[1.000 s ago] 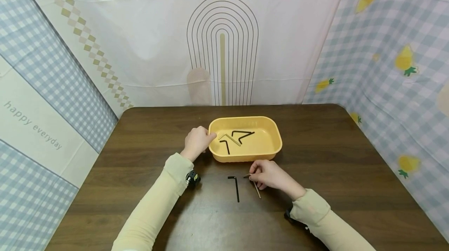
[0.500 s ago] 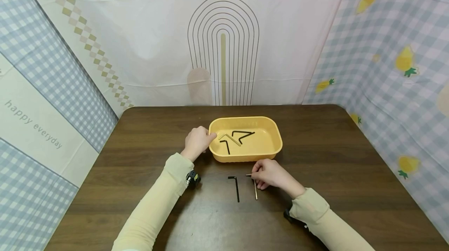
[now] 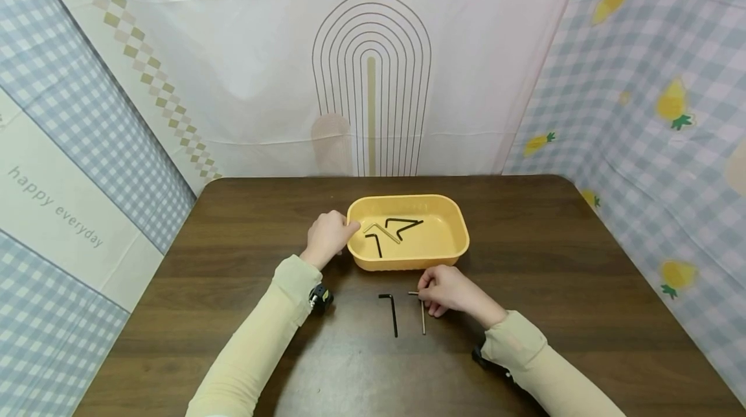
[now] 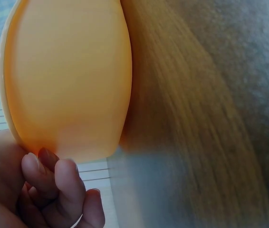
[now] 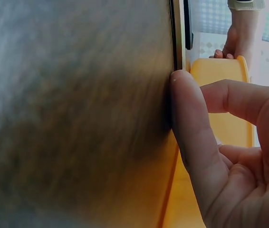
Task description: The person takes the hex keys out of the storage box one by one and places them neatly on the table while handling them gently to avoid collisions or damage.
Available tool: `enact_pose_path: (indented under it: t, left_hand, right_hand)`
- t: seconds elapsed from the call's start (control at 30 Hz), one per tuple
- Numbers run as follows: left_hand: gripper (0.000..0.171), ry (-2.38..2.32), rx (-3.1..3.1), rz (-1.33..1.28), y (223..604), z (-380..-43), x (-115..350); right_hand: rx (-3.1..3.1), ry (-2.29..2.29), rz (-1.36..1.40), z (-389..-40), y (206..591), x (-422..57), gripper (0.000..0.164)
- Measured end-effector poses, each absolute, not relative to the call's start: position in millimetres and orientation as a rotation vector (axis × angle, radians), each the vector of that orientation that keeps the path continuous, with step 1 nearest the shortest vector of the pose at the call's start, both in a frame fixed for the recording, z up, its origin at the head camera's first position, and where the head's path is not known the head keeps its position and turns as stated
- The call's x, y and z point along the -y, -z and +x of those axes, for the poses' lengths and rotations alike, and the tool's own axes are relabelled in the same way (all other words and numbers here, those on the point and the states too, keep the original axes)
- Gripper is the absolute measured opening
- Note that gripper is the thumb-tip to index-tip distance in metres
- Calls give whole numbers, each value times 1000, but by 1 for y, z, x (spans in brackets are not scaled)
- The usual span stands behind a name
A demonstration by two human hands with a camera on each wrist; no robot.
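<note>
My left hand [image 3: 327, 236] grips the left rim of a yellow plastic bin [image 3: 443, 239], thumb over the edge. In the left wrist view its fingers curl by the bin's end wall [image 4: 72, 85]. My right hand [image 3: 453, 291] pinches a brass-coloured hex key [image 3: 423, 323] near its bend, just in front of the bin; the fingers cover part of it. The long arm points toward me on the table. To its left lies a black hex key [image 3: 394, 318], almost parallel to it.
Inside the bin lie several hex keys: a gold one [image 3: 387, 234], a black one [image 3: 377, 245] at the left, and others near the middle. The dark wooden table [image 3: 245, 236] extends around; patterned cloth [image 3: 262, 80] hangs behind and at both sides.
The brass-coloured hex key has turned in my right hand: its long arm swung left from a slant to nearly straight toward me. My left hand and the bin stay put.
</note>
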State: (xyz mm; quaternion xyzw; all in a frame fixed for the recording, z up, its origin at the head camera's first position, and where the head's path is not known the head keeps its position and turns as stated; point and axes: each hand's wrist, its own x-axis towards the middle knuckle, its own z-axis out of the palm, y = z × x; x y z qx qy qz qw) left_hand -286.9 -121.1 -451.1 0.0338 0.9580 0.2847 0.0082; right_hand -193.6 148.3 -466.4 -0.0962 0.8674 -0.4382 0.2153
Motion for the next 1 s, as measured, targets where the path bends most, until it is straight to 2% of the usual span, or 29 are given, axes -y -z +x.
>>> enact_pose_path:
  t: [1.0]
  left_hand:
    - [43,-884,-2998,100,451,-287,121]
  right_hand:
    - [-2412,1144,-341,-199,467,-145,5]
